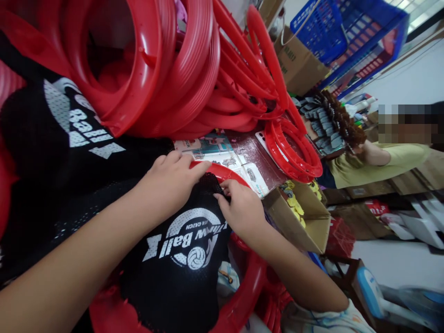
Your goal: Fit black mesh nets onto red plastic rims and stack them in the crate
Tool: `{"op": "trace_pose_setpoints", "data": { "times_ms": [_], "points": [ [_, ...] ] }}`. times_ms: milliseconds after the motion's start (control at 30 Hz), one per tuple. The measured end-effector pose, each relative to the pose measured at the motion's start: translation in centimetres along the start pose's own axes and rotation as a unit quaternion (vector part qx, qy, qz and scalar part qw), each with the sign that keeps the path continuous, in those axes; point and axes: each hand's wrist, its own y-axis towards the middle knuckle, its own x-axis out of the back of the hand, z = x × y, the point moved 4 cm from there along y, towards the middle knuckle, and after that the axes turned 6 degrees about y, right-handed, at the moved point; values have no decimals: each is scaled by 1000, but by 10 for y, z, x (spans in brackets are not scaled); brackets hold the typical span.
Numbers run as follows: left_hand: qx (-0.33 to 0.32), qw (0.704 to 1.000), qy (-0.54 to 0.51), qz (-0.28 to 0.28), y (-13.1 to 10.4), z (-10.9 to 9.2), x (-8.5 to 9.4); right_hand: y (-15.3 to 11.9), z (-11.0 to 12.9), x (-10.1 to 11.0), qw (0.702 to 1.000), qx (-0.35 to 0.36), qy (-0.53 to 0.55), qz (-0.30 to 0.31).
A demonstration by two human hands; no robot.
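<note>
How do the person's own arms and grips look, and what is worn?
The left arm and right arm have bare forearms and no visible watch; left grip and right grip wear no gloves. Pale printed cloth beside the right arm may be its sleeve.

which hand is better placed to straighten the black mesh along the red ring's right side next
Probably the right hand: it is by the right edge of the black mesh, nearer that side of the red ring. The left hand sits farther left.

A glossy dark-red desk (248,144) carries a heap of red plastic rings (208,69). Printed sheets (231,159) lie flat beside the heap, and a smartphone (262,138) rests near the edge, partly covered by rings.
</note>
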Motion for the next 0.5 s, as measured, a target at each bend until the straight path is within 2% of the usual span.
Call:
{"op": "trace_pose_setpoints", "data": {
  "times_ms": [133, 267, 333, 400, 500],
  "points": [
    [41, 997, 41, 45, -10, 19, 9, 8, 8, -3, 999, 26, -8, 24],
    [54, 990, 56, 115, -16, 34, 14, 20, 20, 0, 994, 97, 24, 35],
    [32, 993, -8, 117, -9, 34, 15, 24, 23, 4, 990, 115, 68, 36],
    [-3, 988, -123, 89, 3, 30, 16, 27, 22, 8, 987, 108, 115, 35],
    [-34, 957, -280, 72, 19, 23, 14, 29, 17, 12, 982, 72, 176, 20]
  ]
}}
